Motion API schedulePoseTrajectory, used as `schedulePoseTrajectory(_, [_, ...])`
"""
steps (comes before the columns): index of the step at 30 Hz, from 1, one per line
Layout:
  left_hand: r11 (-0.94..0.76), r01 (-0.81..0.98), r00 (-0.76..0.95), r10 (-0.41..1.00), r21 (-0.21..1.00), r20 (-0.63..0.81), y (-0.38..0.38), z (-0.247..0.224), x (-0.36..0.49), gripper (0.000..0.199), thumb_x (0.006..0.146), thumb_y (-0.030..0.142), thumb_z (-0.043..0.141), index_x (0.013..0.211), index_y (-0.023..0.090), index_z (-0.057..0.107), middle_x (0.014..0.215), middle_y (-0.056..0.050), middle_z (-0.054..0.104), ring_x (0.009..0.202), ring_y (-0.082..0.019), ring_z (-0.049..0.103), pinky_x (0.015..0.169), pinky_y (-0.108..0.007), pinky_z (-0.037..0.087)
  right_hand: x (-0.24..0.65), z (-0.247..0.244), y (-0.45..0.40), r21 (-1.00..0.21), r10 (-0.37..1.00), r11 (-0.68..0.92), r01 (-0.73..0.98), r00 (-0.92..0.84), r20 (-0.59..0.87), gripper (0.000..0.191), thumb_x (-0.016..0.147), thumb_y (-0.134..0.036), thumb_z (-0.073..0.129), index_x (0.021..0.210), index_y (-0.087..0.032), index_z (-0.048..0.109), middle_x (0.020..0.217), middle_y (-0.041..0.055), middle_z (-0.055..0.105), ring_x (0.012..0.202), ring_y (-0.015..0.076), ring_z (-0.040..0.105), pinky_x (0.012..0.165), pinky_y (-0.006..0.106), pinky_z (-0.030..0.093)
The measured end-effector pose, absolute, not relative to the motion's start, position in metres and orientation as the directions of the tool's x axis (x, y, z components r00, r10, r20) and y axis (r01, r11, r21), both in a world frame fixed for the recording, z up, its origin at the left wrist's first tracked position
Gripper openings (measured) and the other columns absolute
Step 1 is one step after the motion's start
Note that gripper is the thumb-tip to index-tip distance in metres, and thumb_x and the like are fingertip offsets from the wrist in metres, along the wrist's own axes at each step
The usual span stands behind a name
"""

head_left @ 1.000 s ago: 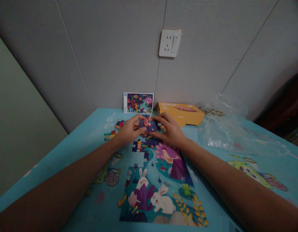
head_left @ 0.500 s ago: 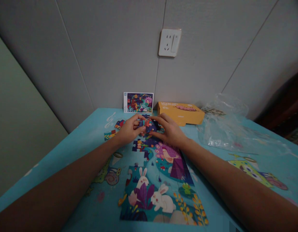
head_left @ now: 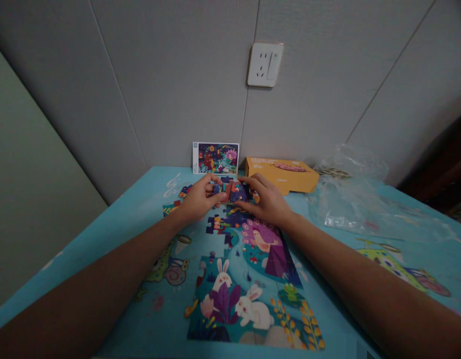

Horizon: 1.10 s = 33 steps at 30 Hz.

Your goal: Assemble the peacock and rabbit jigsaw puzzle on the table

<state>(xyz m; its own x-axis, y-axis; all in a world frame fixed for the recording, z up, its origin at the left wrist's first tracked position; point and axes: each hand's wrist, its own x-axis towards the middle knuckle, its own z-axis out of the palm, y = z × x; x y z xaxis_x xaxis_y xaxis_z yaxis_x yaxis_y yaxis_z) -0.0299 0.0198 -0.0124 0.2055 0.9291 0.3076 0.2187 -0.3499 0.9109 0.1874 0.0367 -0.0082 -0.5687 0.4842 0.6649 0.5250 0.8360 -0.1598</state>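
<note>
Both hands meet at the far edge of a partly built jigsaw puzzle (head_left: 237, 294). The left hand (head_left: 198, 199) pinches a cluster of puzzle pieces (head_left: 230, 191) between thumb and fingers, while the right hand (head_left: 267, 202) arches over the same spot, though whether it grips or only steadies them is hard to tell. Fingers hide how many pieces are held and how they join. The hands seem to be working there because the picture is unfinished along that ragged edge, where the blue desk (head_left: 155, 182) shows through. Loose pieces (head_left: 183, 192) lie beyond the left hand. Farther off, a picture card (head_left: 215, 158) stands against the wall, probably as a reference, beside a yellow cardboard box (head_left: 282, 174) and a crumpled clear plastic bag (head_left: 346, 199).
</note>
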Motion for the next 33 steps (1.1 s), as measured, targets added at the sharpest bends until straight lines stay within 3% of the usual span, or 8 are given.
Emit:
schedulePoseTrajectory(6, [-0.373,0.194,0.259,0.911,0.907,0.320,0.022,-0.018,-0.031,0.027,0.076,0.029,0.065,0.096,0.019,0.049,0.065,0.004,0.061,0.059,-0.013,0.063,0.055,-0.022,0.047,0.184,-0.009,0.036,-0.159,0.496,0.839,0.521,-0.610,0.618,0.051,0.085,-0.042,0.062,0.129,-0.021,0.048,0.104,0.0099,0.057,0.091,0.0234,0.058,0.077,0.037,0.050])
schedulePoseTrajectory(16, [-0.266,0.235,0.048,0.964,0.935,0.263,0.026,-0.015,-0.035,0.018,0.081,0.028,0.059,0.094,0.018,0.051,0.054,0.006,0.056,0.048,-0.014,0.062,0.047,-0.021,0.045,0.189,-0.008,0.039,-0.168,0.514,0.804,0.571,-0.523,0.680,0.049,0.085,-0.042,0.062,0.126,-0.018,0.050,0.100,0.0098,0.056,0.085,0.0220,0.058,0.074,0.035,0.051])
schedulePoseTrajectory(23, [-0.289,0.096,0.384,0.893,0.952,0.233,0.016,-0.016,-0.023,0.041,0.075,0.033,0.068,0.107,0.017,0.048,0.062,0.002,0.066,0.056,-0.018,0.067,0.056,-0.027,0.053,0.177,-0.009,0.030,-0.145,0.458,0.863,0.483,-0.630,0.627,0.054,0.085,-0.046,0.062,0.130,-0.019,0.048,0.108,0.0116,0.058,0.095,0.0243,0.059,0.081,0.038,0.052])
schedulePoseTrajectory(29, [-0.332,0.140,0.354,0.897,0.933,0.266,0.018,-0.016,-0.026,0.039,0.079,0.030,0.064,0.112,0.014,0.050,0.058,0.000,0.067,0.056,-0.018,0.067,0.058,-0.028,0.053,0.180,-0.008,0.031,-0.184,0.501,0.842,0.508,-0.607,0.617,0.067,0.083,-0.047,0.064,0.138,-0.019,0.038,0.107,0.0111,0.060,0.094,0.0245,0.060,0.081,0.039,0.051])
schedulePoseTrajectory(33, [-0.332,0.169,0.316,0.910,0.928,0.268,0.018,-0.013,-0.027,0.039,0.079,0.029,0.064,0.111,0.013,0.050,0.057,0.000,0.068,0.055,-0.017,0.067,0.059,-0.027,0.052,0.183,-0.010,0.034,-0.179,0.506,0.834,0.521,-0.596,0.623,0.060,0.084,-0.047,0.064,0.133,-0.021,0.043,0.109,0.0118,0.060,0.096,0.0255,0.060,0.080,0.039,0.051])
